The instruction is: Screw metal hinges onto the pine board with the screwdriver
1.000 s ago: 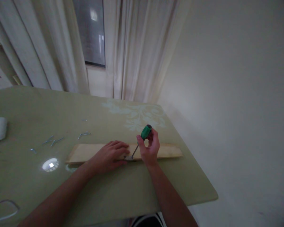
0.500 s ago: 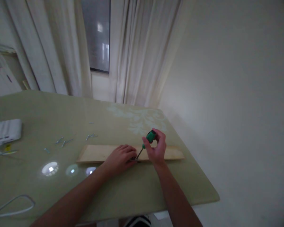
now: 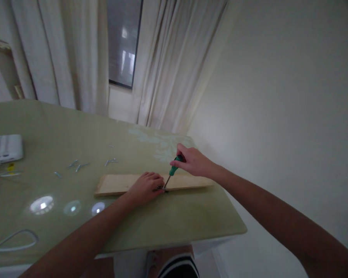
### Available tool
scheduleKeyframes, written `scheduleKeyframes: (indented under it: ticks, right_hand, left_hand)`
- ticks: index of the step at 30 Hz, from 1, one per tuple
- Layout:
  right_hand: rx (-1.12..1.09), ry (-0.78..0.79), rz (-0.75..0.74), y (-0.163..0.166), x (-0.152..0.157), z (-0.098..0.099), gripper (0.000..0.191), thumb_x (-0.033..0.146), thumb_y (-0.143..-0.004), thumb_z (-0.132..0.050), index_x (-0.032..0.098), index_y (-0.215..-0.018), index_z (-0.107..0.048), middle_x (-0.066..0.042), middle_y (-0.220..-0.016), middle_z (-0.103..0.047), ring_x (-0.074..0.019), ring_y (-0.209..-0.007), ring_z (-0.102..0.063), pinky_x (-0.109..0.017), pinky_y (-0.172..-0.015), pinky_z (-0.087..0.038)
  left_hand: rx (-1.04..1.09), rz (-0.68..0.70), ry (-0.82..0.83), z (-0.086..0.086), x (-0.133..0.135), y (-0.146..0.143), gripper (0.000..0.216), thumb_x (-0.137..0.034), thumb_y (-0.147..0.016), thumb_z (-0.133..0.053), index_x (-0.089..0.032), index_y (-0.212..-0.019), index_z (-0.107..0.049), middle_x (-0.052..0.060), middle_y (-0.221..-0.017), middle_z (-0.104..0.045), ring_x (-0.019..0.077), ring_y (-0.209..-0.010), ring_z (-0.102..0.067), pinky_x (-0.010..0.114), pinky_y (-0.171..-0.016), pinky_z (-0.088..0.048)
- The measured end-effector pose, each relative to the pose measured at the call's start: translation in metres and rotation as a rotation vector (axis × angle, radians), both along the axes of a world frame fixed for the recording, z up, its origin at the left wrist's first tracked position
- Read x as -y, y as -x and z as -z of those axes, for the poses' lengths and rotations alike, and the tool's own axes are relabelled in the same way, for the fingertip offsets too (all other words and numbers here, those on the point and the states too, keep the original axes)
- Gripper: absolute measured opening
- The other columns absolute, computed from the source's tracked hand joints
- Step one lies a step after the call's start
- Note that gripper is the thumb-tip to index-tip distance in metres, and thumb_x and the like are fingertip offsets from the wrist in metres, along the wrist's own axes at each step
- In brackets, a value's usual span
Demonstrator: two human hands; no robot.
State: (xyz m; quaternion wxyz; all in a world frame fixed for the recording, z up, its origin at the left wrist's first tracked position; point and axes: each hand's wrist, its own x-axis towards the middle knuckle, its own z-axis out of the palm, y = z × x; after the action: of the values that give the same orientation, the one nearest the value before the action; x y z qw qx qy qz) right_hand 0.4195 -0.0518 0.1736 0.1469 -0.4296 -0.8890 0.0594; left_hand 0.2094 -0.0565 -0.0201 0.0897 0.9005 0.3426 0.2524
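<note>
A long pale wooden board [image 3: 118,183] lies flat on the green table [image 3: 168,220]. My left hand [image 3: 146,187] presses down on the board near its middle, fingers curled at a small dark metal fitting [image 3: 160,189] on the front edge. My right hand [image 3: 193,161] is closed round the green handle of a screwdriver [image 3: 172,172], knuckles up, elbow swung out to the right. The screwdriver's shaft slants down-left with its tip at the fitting beside my left fingertips.
Several loose screws [image 3: 79,166] lie scattered behind the board. A white box [image 3: 4,148] with a cable sits at the table's left edge, and a white cord [image 3: 14,241] loops near the front left. Curtains [image 3: 168,65] and a window stand behind; the wall is close on the right.
My right hand has turned over the screwdriver handle, from gripping it upright to covering it from above, with the forearm swung out to the right. The view has shifted; left hand stays on the board.
</note>
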Motion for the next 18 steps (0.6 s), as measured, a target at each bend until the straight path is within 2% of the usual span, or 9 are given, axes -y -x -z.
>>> scheduleKeyframes:
  ticks: [6,11,12,14,16,18]
  right_hand:
    - [0.092,0.088,-0.039,-0.003,-0.010,-0.012,0.029,0.042,-0.090,-0.074,0.023,-0.092,-0.052,0.006,-0.071,-0.059,-0.0135,-0.063,-0.050,-0.027,-0.061,-0.030]
    - [0.311,0.027,0.088,0.003,-0.014,-0.015,0.018,0.038,-0.093,-0.069,0.021,-0.094,-0.064,0.001,-0.075,-0.067,-0.0155,-0.066,-0.053,-0.028,-0.062,-0.031]
    - [0.378,0.038,0.125,0.007,-0.014,-0.015,0.021,0.040,-0.096,-0.066,0.020,-0.089,-0.067,-0.002,-0.075,-0.069,-0.0163,-0.066,-0.055,-0.029,-0.061,-0.031]
    - [0.495,0.081,0.163,0.014,-0.015,-0.014,0.040,0.049,-0.101,-0.059,0.019,-0.077,-0.071,-0.006,-0.073,-0.071,-0.0180,-0.066,-0.057,-0.031,-0.061,-0.031]
    - [0.565,0.098,0.109,0.018,-0.017,-0.014,0.048,0.053,-0.103,-0.056,0.018,-0.075,-0.073,-0.007,-0.071,-0.071,-0.0191,-0.067,-0.059,-0.031,-0.062,-0.032]
    - [0.586,0.099,-0.018,0.019,-0.020,-0.017,0.041,0.051,-0.103,-0.060,0.018,-0.083,-0.076,-0.006,-0.076,-0.073,-0.0192,-0.072,-0.061,-0.030,-0.064,-0.033]
  left_hand:
    - [-0.011,-0.005,-0.006,-0.003,0.002,-0.001,0.012,-0.034,-0.101,-0.068,-0.023,-0.103,-0.071,0.007,-0.107,-0.074,0.0275,-0.104,-0.068,0.039,-0.089,-0.045]
    - [0.018,0.008,-0.025,-0.003,0.001,-0.001,0.012,-0.033,-0.102,-0.065,-0.023,-0.101,-0.071,0.007,-0.106,-0.074,0.0263,-0.102,-0.069,0.038,-0.089,-0.045]
    - [0.019,0.011,-0.028,-0.002,0.001,-0.001,0.011,-0.033,-0.102,-0.065,-0.023,-0.101,-0.071,0.007,-0.106,-0.075,0.0263,-0.102,-0.069,0.039,-0.090,-0.045]
    - [0.015,0.014,-0.034,-0.002,0.000,-0.001,0.010,-0.032,-0.100,-0.066,-0.024,-0.100,-0.070,0.006,-0.105,-0.075,0.0266,-0.103,-0.069,0.039,-0.092,-0.045]
    - [0.019,0.018,-0.037,-0.001,-0.001,-0.001,0.010,-0.033,-0.100,-0.067,-0.024,-0.098,-0.071,0.005,-0.103,-0.075,0.0264,-0.102,-0.069,0.039,-0.092,-0.045]
    - [0.032,0.021,-0.037,0.000,-0.002,0.000,0.010,-0.033,-0.100,-0.066,-0.024,-0.097,-0.071,0.005,-0.101,-0.074,0.0260,-0.100,-0.069,0.038,-0.092,-0.045]
